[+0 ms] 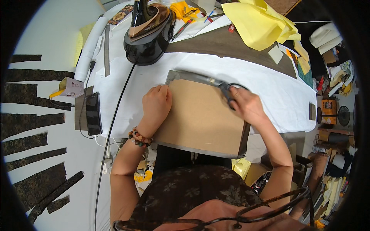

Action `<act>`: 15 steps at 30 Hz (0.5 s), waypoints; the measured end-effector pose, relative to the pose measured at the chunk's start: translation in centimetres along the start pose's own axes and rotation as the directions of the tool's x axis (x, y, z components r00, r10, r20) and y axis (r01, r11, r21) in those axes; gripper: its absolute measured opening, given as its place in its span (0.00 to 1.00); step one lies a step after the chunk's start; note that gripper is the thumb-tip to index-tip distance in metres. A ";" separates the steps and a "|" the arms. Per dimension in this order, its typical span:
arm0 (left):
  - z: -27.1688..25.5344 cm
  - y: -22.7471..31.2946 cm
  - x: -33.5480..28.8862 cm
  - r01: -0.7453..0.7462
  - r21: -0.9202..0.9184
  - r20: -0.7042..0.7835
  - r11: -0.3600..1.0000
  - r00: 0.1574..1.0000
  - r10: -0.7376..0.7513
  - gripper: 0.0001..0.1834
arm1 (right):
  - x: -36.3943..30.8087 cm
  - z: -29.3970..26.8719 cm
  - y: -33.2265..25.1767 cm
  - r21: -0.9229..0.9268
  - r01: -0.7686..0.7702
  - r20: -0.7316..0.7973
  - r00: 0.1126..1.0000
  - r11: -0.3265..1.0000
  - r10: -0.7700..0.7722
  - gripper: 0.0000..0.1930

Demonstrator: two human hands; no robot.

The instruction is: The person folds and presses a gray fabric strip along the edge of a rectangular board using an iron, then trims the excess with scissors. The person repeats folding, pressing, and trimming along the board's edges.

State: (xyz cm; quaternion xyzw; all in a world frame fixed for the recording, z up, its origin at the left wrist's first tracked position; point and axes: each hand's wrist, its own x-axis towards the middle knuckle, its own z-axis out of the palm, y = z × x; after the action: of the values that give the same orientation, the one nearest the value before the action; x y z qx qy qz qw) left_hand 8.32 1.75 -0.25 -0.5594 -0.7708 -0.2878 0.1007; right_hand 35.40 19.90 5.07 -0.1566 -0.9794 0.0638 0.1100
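Observation:
A brown cardboard panel point(210, 115) lies in front of me on the white-covered table, with dark cloth point(177, 75) showing as a border along its edges. At the panel's upper left edge my left hand point(157, 102) is closed, its fingers curled at the border. What exactly is pinched there is hidden. My right hand point(246, 104) grips dark-handled scissors point(225, 87) at the upper right. Their blades point left along the far border and are smeared by motion, so whether they are apart cannot be told.
An iron point(150, 25) stands on its black base point(144, 52) at the back left, its black cord point(117, 100) running toward me. A black phone point(93, 113) lies left. Yellow cloth point(260, 23) and dark fabric point(231, 50) cover the back. Patterned strips point(32, 119) hang far left.

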 end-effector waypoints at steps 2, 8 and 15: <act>-0.2 -0.2 0.1 0.055 -0.077 0.000 0.996 0.998 -0.055 0.04 | 0.4 -0.2 2.6 0.083 -0.095 -0.142 0.984 0.992 0.106 0.23; -0.3 -0.1 1.4 0.217 -0.168 0.058 0.962 0.976 -0.210 0.07 | 2.4 0.9 9.8 0.007 -0.259 -0.167 0.952 0.966 0.256 0.18; 0.1 -1.7 1.4 0.335 -0.321 0.135 0.886 0.942 -0.307 0.04 | 11.7 4.9 -2.3 0.412 -0.104 -0.269 0.935 0.905 0.230 0.09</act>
State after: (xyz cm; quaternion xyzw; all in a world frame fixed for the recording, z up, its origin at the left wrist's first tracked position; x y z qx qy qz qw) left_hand 6.24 2.55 -0.25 -0.4441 -0.7948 -0.4064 -0.0770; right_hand 22.78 21.07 3.00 -0.2237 -0.8999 0.2418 0.2860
